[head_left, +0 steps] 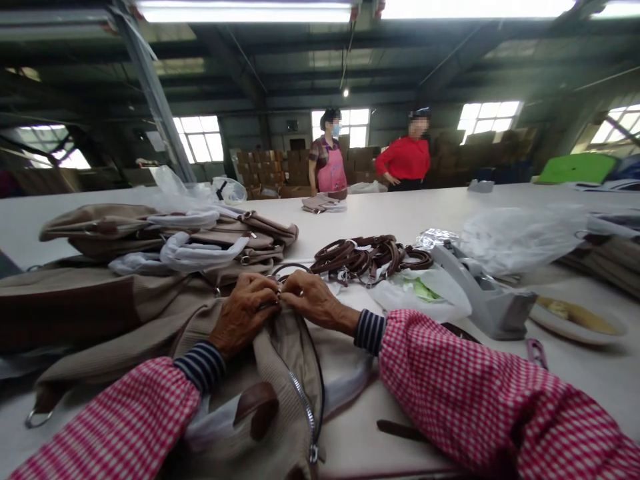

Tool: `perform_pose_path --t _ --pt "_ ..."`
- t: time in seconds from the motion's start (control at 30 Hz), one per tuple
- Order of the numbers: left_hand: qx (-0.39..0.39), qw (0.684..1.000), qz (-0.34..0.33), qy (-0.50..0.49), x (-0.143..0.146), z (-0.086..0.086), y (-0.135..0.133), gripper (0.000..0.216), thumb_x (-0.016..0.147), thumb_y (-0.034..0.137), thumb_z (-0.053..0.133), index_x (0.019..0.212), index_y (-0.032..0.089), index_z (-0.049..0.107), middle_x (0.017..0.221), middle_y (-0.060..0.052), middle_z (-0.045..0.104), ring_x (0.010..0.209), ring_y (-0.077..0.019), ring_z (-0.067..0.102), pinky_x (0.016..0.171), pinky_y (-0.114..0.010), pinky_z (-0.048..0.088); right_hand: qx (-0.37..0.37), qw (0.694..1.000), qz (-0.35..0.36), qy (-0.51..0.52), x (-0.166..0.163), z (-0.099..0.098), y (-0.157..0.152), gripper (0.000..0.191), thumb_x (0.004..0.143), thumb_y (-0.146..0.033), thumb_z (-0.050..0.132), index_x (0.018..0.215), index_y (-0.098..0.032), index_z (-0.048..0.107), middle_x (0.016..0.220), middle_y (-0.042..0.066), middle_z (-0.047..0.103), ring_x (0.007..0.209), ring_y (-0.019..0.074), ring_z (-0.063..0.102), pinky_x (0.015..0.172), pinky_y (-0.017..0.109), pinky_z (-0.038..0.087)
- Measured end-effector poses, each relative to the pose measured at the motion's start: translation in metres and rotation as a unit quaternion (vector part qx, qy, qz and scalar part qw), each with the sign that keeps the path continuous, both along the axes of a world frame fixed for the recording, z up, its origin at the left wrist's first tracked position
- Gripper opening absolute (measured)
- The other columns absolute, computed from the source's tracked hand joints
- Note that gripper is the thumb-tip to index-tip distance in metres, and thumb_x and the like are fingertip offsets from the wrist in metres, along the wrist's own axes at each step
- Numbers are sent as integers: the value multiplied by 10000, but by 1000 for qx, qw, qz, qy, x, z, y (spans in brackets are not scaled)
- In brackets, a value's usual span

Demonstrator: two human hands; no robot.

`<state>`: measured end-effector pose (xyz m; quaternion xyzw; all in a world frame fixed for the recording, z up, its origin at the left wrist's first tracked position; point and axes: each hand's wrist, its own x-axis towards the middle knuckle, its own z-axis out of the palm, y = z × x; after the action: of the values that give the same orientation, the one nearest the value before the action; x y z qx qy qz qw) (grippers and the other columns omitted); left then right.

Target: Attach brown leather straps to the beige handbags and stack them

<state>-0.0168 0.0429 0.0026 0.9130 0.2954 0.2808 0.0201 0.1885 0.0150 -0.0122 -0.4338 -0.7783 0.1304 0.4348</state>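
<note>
A beige ribbed handbag lies in front of me, its silver zipper open and its handle wrapped in white material. My left hand is closed on the far end of this bag, fingers bent. Close against it, my right hand pinches the same end, thumb and forefinger together. The fingertips of both hands nearly meet there, and any small part between them is hidden. Just beyond the fingers curves a thin dark loop. A brown leather tab sits on the near part of the bag.
More beige bags are piled at left. Coiled brown straps lie beyond my hands. To the right are a grey tape dispenser, clear plastic and a dish. Two people stand across the white table.
</note>
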Motion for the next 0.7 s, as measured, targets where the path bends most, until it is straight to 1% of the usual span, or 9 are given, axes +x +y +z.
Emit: perform_pose_path --t 0.03,0.1,0.2,0.27,0.37,0.43,0.5,0.6,0.7 --pt "18 1000 -2 -6 0 0 -1 140 928 277 628 869 217 740 1187 -52 699 1209 -297 485 1077 -452 436 -11 1000 -4 20 2 3 -1 17 919 -152 654 908 -165 661 900 4 622 830 152 564 763 266 415" --pt "41 999 -5 -3 -1 0 -5 185 968 273 585 880 223 741 1211 -51 689 1210 -287 491 1067 -435 447 -21 1000 13 11 6 7 -3 118 913 -106 624 999 -174 667 967 6 670 863 154 589 805 273 435" --pt "43 999 -13 17 -3 0 -10 270 1022 308 517 870 244 730 1051 -45 719 1097 -268 528 964 -400 493 -6 991 49 -127 12 4 -5 265 890 -64 605 1089 -216 690 1110 17 691 994 190 586 902 314 437" --pt "38 999 -17 21 -5 -1 -12 298 1029 340 499 854 265 727 983 -37 727 1044 -267 543 937 -407 505 5 972 41 -232 16 -4 -6 218 929 -117 594 1087 -221 701 1109 32 695 1004 216 561 926 349 430" --pt "25 999 -40 20 -5 -3 -12 273 1018 345 501 881 299 732 1013 -16 747 1082 -264 568 982 -402 518 33 953 19 -300 20 -20 -8 177 1004 -243 559 1125 -199 681 1101 62 687 992 241 531 897 377 434" --pt "2 999 -49 22 -5 -5 -9 248 1002 348 515 884 326 731 1070 9 758 1159 -260 576 1021 -384 520 42 951 10 -307 19 -28 -6 202 1006 -258 554 1169 -198 660 1129 72 672 999 251 517 855 379 439" --pt "-42 998 -31 19 -5 -7 -4 239 990 380 513 888 352 728 1106 25 749 1203 -254 588 1023 -369 531 18 950 9 -313 17 -29 -2 202 996 -240 555 1163 -222 667 1132 60 667 946 241 518 818 372 440" --pt "-89 996 29 -2 -8 -11 5 234 964 415 509 946 366 737 1096 4 716 1152 -253 634 971 -357 556 -17 945 21 -326 16 -14 1 190 981 -238 592 1138 -241 699 1142 48 670 901 221 538 824 360 445" --pt "-68 996 54 -8 -11 -16 9 246 941 432 513 967 357 746 1082 -22 710 1098 -259 655 941 -357 555 16 947 56 -317 31 21 -15 219 951 -230 664 1165 -206 708 1213 75 661 1022 224 572 891 347 448"
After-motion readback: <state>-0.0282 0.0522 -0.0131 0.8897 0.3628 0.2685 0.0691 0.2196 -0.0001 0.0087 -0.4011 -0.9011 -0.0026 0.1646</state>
